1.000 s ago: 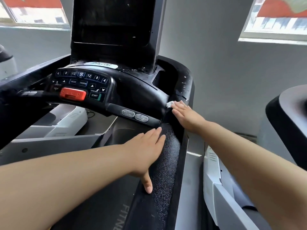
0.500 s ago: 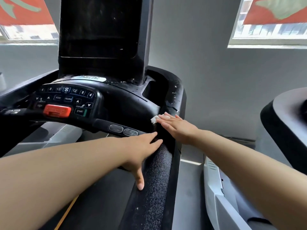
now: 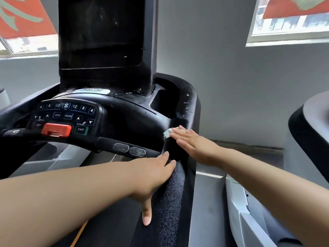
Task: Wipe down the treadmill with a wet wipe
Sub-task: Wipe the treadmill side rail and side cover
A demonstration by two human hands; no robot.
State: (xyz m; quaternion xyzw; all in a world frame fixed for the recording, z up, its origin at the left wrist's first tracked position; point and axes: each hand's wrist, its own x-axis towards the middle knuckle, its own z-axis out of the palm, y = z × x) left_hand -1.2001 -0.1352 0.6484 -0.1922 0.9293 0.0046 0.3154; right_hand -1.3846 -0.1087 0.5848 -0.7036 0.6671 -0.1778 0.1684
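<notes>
The black treadmill console (image 3: 124, 111) fills the middle, with a dark screen above and a red stop button (image 3: 56, 130) on its keypad. My right hand (image 3: 194, 145) lies flat with straight fingers on the right handrail's upper end, pressing a small white wet wipe (image 3: 167, 133) whose corner sticks out past the fingertips. My left hand (image 3: 153, 172) rests flat on the inner side of the textured right handrail (image 3: 170, 202), thumb pointing down. Wet drops speckle the rail's top curve (image 3: 187, 104).
Another grey machine (image 3: 309, 132) stands at the right, and a white and grey housing (image 3: 245, 211) lies low beside the rail. Two pulse sensors (image 3: 129, 149) sit on the front crossbar. A grey wall with windows is behind.
My view has tilted up, so the console sits lower in frame. My right hand with the wipe stays at the rail's upper end. My left hand has slid slightly forward along the rail.
</notes>
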